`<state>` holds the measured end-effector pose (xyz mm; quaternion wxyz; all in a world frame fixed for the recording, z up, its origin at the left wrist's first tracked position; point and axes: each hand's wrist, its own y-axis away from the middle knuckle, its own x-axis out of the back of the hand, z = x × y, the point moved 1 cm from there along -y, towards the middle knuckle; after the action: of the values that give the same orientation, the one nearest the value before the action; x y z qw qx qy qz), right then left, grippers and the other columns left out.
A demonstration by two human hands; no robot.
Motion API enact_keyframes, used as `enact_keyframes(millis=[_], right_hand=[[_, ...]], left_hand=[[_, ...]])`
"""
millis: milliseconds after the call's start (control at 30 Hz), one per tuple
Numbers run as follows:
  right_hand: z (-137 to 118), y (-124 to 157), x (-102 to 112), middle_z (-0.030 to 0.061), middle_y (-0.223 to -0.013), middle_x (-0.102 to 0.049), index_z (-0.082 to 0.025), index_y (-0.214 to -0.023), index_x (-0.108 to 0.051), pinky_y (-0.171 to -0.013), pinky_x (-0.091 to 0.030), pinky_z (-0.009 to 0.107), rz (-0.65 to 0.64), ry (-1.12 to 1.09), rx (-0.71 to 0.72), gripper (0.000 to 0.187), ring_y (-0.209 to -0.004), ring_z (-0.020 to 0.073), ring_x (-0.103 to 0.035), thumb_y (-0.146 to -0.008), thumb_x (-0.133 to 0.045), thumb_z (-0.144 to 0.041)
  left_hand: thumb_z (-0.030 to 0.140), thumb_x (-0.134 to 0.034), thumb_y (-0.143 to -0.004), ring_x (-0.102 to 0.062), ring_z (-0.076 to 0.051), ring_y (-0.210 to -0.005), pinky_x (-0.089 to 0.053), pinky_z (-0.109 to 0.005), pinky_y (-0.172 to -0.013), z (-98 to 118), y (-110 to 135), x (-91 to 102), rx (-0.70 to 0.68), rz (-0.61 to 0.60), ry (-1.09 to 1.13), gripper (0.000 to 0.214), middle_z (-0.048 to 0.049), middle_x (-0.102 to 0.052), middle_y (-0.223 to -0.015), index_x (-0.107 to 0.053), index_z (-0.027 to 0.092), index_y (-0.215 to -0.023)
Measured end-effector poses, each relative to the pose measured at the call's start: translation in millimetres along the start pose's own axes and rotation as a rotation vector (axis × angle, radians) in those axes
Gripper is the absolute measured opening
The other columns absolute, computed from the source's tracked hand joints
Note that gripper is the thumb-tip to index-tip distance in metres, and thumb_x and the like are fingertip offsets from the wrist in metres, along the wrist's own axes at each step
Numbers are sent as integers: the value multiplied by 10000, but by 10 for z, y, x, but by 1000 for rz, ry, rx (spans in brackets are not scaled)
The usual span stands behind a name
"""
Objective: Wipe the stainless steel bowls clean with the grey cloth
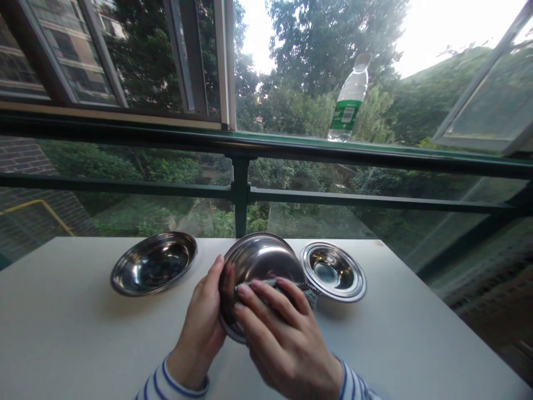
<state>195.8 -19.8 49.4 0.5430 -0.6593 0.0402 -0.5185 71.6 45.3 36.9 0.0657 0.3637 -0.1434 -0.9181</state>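
Observation:
A shiny metal bowl is held up over the table, its rounded outer side turned toward me. My left hand grips its left rim, thumb on the outside and the other fingers hidden behind. Against the lower part of the bowl, my right hand presses a dark patterned cloth, most of which is covered by the fingers. To the left lies an oval-looking metal bowl, open side up. Another metal bowl with a wide rim sits to the right, just beyond the held one.
The white table ends at a dark green railing with glass panels. A clear plastic bottle with a green label stands on the ledge behind the railing. Window frames and trees are beyond.

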Motion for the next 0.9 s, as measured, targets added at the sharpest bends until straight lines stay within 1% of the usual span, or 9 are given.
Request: enact_keyframes(millis=[100,267,367,500,567,667,800,867,900], right_hand=[[145,32,26,71,-1243,-593,-108,-1150,-582,-1050,-301,397,16,15,-99,312,-1185,220,-489,-868,-450,-130],[433,118,39,148,-1277,-551,-89,-1280,-466,-981,-385,445,26,51,-286,408,-1221,246,-456,-877,-413,-123],[345,97,18,150,-1292,-537,-83,-1273,-475,-998,-381,446,7,17,-231,410,-1253,251,-427,-871,-410,-126],[64,0,-4,61,-1243,-595,-112,-1153,-581,-1094,-274,382,-53,-52,-12,331,-1234,214,-454,-864,-422,-138],[29,-24,4,33,-1227,-608,-129,-1134,-591,-1117,-229,360,-57,-56,17,312,-1213,195,-476,-871,-423,-144],[183,12,30,67,-1238,-597,-117,-1166,-557,-1098,-265,391,-18,-67,-69,320,-1215,203,-473,-879,-418,-147],[455,106,41,133,-1254,-566,-102,-1230,-486,-1036,-355,440,4,-80,-251,360,-1205,213,-478,-883,-391,-122],[447,110,34,145,-1265,-553,-105,-1251,-468,-1020,-378,449,7,-85,-279,384,-1213,218,-470,-876,-383,-111],[396,96,28,144,-1269,-552,-103,-1249,-473,-1021,-380,451,-2,-93,-257,388,-1224,225,-461,-870,-388,-113]], left_hand=[[305,-679,-721,-667,-170,-642,-540,-244,-610,-28,39,-17,24,-33,-30,196,-29,-699,-652,-676,114,-764],[299,-674,-728,-673,-178,-673,-534,-255,-642,-14,92,-24,9,-31,-69,170,-20,-708,-664,-668,130,-735],[294,-681,-723,-647,-148,-601,-519,-232,-591,-15,83,-15,27,-26,-75,163,-6,-689,-625,-670,132,-730],[318,-710,-700,-566,-89,-494,-462,-175,-488,-36,66,5,-8,-26,-112,193,24,-638,-557,-650,138,-665],[335,-707,-703,-538,-79,-476,-437,-167,-464,-49,78,1,-12,-69,-149,213,27,-620,-542,-655,132,-666],[336,-691,-719,-541,-87,-475,-425,-175,-456,-61,112,-24,42,-146,-167,211,16,-629,-549,-677,127,-693],[337,-677,-726,-592,-128,-521,-448,-203,-487,-44,140,-45,42,-146,-189,213,-6,-657,-567,-703,126,-736],[338,-680,-719,-592,-134,-522,-449,-210,-495,-31,142,-47,21,-135,-209,217,-5,-651,-559,-704,124,-745],[339,-686,-712,-579,-128,-505,-442,-209,-489,-28,142,-46,15,-134,-216,217,1,-639,-543,-700,124,-733]])
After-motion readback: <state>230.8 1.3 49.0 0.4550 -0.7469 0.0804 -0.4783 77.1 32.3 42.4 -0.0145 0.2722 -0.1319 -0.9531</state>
